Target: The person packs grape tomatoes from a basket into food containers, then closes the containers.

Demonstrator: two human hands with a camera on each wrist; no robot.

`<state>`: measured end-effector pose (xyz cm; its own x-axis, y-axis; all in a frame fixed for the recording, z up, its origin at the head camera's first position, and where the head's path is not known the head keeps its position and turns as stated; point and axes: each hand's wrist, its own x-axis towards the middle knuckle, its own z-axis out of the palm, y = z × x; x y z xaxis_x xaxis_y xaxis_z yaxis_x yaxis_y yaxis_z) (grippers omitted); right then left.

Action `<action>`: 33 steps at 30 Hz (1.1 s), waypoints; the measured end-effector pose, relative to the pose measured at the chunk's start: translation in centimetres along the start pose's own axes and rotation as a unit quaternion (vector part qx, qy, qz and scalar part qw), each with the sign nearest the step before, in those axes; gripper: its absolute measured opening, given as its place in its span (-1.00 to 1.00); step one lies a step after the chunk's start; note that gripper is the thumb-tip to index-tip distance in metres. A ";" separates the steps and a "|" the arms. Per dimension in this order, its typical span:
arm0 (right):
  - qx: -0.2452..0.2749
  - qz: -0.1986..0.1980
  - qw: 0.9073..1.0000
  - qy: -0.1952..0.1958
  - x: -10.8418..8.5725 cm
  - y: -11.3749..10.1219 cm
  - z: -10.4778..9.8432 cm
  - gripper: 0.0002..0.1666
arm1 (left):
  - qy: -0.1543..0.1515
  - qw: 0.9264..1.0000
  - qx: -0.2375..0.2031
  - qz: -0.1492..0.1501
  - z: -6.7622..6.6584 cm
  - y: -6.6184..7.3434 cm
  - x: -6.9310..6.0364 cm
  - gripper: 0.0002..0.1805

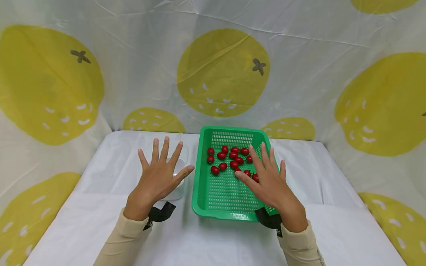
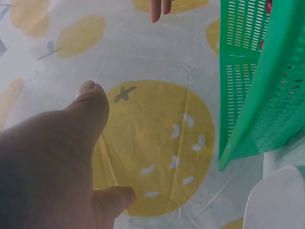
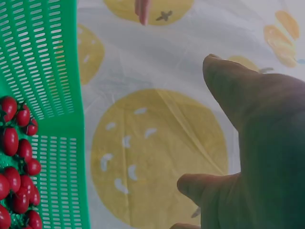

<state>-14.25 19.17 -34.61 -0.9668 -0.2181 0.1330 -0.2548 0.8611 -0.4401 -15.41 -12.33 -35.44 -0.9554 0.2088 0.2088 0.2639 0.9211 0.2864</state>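
My left hand (image 1: 158, 181) is held up with its fingers spread, in front of a whitish, see-through container (image 1: 177, 193) that it partly hides. The right hand (image 1: 273, 186), its fingers also spread, hovers over the right side of a green plastic basket (image 1: 196, 181) and covers part of it. Several red cherry tomatoes (image 1: 234, 164) lie in the basket, mostly toward its back and right. Neither hand holds anything. In the right wrist view the tomatoes (image 3: 10, 141) show small green stems. The left wrist view shows the container (image 2: 276, 202) beside the basket (image 2: 267, 90).
A white cloth (image 1: 216, 244) covers the table. Behind and at both sides hangs a pale curtain (image 1: 143, 66) printed with large yellow fruit. The basket's perforated walls rise around the tomatoes. A black strap-like mount (image 1: 161, 213) sits at each wrist.
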 end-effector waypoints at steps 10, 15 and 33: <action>0.038 -0.033 0.998 -0.032 0.6 0.6 -0.9 -0.02 | 0.013 1.000 -0.016 0.006 0.0 -3.1 -0.9 -0.08; 0.046 -0.051 0.996 -0.052 1.2 0.5 -1.6 -0.04 | 0.033 0.999 -0.029 0.017 0.1 -4.4 -0.9 -0.09; 0.157 -0.078 0.984 -0.043 5.1 -0.6 -1.3 -0.22 | 0.058 0.964 -0.259 0.028 2.7 -9.0 -0.3 -0.31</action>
<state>-18.99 18.18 -32.49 -0.9101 -0.3858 0.1509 -0.3802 0.6331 -0.6743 -17.82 -19.82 -40.64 -0.9247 0.1870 0.3316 0.3733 0.6165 0.6933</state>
